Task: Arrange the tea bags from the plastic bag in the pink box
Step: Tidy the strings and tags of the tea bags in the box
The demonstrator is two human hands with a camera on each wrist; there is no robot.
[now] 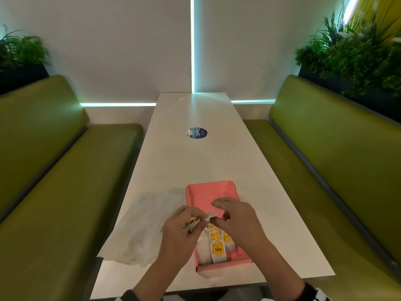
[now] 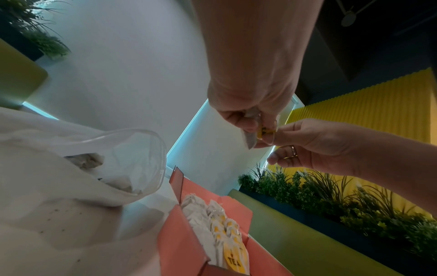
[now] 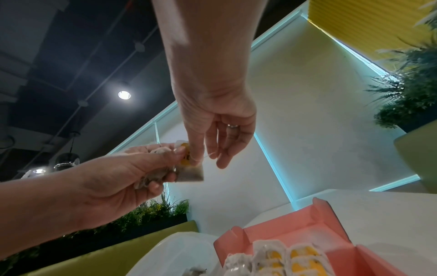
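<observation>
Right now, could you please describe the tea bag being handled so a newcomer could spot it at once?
Find the pink box on the white table. Both hands meet just above it: the left hand grips a small bunch of tea bags, and the right hand pinches one tea bag from it. Unlike the rows in the box, it hangs in the air.

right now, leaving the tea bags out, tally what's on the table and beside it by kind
pink cardboard box: 1
white plastic bag: 1
round blue sticker: 1
green padded benches: 2
total: 5
</observation>
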